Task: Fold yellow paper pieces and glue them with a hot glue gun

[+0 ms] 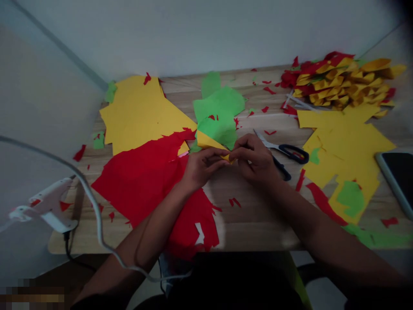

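Between my two hands is a small folded piece of yellow paper [209, 141], its wide end pointing up and left. My left hand [204, 163] pinches its lower edge with the fingertips. Close against it, my right hand [253, 157] grips the narrow right end, fingers curled. Just right of that hand lie scissors [284, 151] with dark handles, blades pointing up and left, partly hidden by the hand. Green paper [219, 107] lies beyond the hands. Under my left forearm spreads a large red sheet [145, 176].
A yellow sheet [138, 112] lies at the left, more yellow paper [348, 146] at the right. A heap of folded yellow and red pieces [345, 82] sits back right. A glue gun [48, 206] stands at the left edge, a phone [398, 176] far right. A white cable [95, 206] crosses the left foreground.
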`<state>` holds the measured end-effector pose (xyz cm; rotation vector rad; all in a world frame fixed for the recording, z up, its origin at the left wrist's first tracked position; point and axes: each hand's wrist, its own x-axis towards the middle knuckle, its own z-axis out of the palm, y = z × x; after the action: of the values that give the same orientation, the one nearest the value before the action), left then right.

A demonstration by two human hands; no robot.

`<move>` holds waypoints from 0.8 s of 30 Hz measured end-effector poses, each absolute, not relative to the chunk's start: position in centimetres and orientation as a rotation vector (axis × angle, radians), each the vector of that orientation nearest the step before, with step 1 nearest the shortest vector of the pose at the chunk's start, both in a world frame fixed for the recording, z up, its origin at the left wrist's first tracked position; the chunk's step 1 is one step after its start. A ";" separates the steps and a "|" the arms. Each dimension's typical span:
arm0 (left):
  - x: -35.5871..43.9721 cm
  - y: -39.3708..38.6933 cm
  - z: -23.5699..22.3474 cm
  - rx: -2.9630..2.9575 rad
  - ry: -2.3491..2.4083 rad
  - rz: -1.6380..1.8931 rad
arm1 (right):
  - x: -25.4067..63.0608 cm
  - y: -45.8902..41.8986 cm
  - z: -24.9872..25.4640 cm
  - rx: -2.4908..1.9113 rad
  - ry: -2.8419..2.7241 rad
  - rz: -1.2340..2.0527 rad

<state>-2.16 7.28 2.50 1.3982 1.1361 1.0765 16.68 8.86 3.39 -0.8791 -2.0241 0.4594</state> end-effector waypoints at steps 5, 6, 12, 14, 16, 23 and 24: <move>-2.1 7.3 2.1 1.438 1.150 1.125 | 16.5 8.8 3.5 -0.930 -1.975 0.431; -2.2 7.3 2.0 1.457 1.162 1.147 | 16.4 8.7 3.5 -0.944 -1.932 0.432; -3.2 7.3 1.7 1.858 1.302 1.180 | 16.1 8.5 3.6 -1.082 -1.808 0.703; -3.3 7.3 1.8 2.016 1.312 1.171 | 16.1 8.5 3.6 -1.096 -1.821 0.767; -3.4 7.4 1.8 2.126 1.303 1.169 | 16.1 8.6 3.5 -1.106 -1.849 0.771; -3.3 7.6 1.7 2.317 1.337 1.139 | 16.0 8.6 3.2 -1.147 -1.953 0.643; -3.3 7.6 1.7 2.336 1.348 1.134 | 16.0 8.5 3.1 -1.151 -1.958 0.629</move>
<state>-3.27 7.61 1.65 2.3362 1.3482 1.1341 15.98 8.53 3.11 -1.1515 -1.9577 0.6289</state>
